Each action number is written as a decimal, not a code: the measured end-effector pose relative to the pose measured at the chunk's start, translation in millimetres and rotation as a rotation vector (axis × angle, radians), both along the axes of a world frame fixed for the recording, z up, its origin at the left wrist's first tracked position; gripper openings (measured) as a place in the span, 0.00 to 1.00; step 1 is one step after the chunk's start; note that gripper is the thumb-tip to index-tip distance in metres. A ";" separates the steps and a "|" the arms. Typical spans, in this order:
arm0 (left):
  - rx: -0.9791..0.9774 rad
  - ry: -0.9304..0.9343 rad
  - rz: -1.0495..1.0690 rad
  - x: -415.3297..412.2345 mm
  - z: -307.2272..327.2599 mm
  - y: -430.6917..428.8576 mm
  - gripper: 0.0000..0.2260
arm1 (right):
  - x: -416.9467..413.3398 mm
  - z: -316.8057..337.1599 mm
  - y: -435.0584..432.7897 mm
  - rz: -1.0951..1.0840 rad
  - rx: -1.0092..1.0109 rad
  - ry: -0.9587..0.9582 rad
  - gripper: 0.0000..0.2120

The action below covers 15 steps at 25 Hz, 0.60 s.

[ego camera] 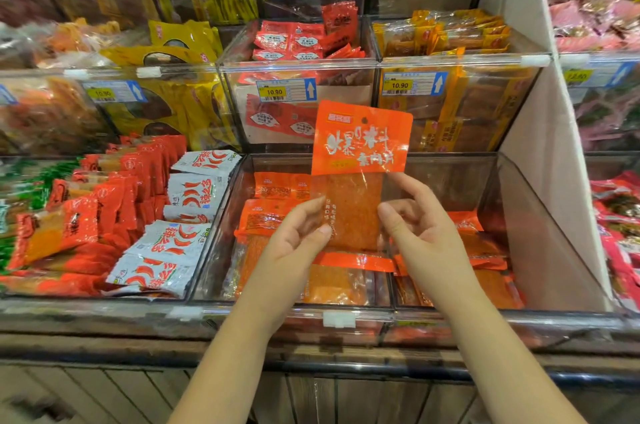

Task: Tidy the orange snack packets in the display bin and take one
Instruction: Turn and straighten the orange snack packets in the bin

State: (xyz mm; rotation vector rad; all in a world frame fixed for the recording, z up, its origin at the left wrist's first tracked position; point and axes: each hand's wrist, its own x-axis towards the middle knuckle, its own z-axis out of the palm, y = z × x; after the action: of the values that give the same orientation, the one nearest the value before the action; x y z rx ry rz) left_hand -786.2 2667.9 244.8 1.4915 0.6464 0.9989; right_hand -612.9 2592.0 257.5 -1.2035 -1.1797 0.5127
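Observation:
An orange snack packet (pixel 358 164) with white lettering and a clear lower window stands upright above the clear display bin (pixel 540 233). My left hand (pixel 294 243) pinches the packet's lower left edge between thumb and fingers. My right hand (pixel 422 233) pinches its lower right edge, index finger raised along the side. Several more orange packets (pixel 273 212) lie flat in the bin beneath, some overlapping; my hands hide part of the pile.
A bin of red and white chilli packets (pixel 180 212) sits to the left. Behind are upper bins with price tags (pixel 287 90) and red and yellow packets. A white divider wall (pixel 540 132) bounds the right side. A wooden counter edge (pixel 104 351) runs below.

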 end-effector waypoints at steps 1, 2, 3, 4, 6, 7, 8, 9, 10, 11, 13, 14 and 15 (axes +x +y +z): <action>0.018 0.006 0.022 0.8 1.1 -0.9 0.15 | -0.5 0.0 -0.5 -0.005 0.011 0.003 0.21; 0.035 0.015 0.046 0.9 2.0 -1.5 0.14 | -0.3 -1.0 -0.8 -0.006 0.015 0.004 0.21; 0.051 0.025 0.076 1.2 2.3 -1.7 0.12 | -0.6 -1.4 -1.1 -0.005 0.017 -0.003 0.21; 0.062 0.025 0.100 1.3 3.8 -3.3 0.11 | -1.0 -1.6 -2.1 -0.001 0.017 -0.011 0.21; 0.072 0.013 0.116 1.3 3.6 -3.8 0.10 | -0.9 -2.7 -2.9 0.003 0.011 -0.028 0.18; 0.078 0.013 0.118 1.5 3.6 -3.9 0.10 | -0.6 -3.0 -3.1 -0.001 0.003 -0.035 0.16; 0.082 0.011 0.115 1.5 4.0 -4.4 0.10 | -0.1 -3.0 -3.2 -0.011 -0.009 -0.036 0.13; 0.088 0.010 0.105 1.5 3.6 -4.1 0.10 | 0.1 -2.7 -3.2 -0.021 -0.022 -0.035 0.11; 0.090 0.012 0.094 1.3 3.4 -3.7 0.10 | 0.5 -2.6 -3.5 -0.027 -0.036 -0.033 0.09; 0.095 0.019 0.084 1.3 3.2 -3.4 0.10 | 0.3 -2.2 -3.7 -0.030 -0.051 -0.033 0.09; 0.102 0.027 0.069 0.5 3.1 -3.2 0.10 | 0.1 -1.7 -4.0 -0.031 -0.077 -0.042 0.09; 0.098 0.032 0.061 0.0 2.9 -2.9 0.10 | 0.2 -1.6 -4.4 -0.025 -0.084 -0.040 0.10; 0.087 0.035 0.057 0.0 2.2 -2.2 0.10 | -0.1 -1.4 -4.5 -0.019 -0.085 -0.035 0.10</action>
State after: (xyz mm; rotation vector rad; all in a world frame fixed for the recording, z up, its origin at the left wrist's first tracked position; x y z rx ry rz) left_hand -786.2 2665.7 247.0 1.5772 0.6810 1.0582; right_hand -612.9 2587.5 256.1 -1.2999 -1.1850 0.5345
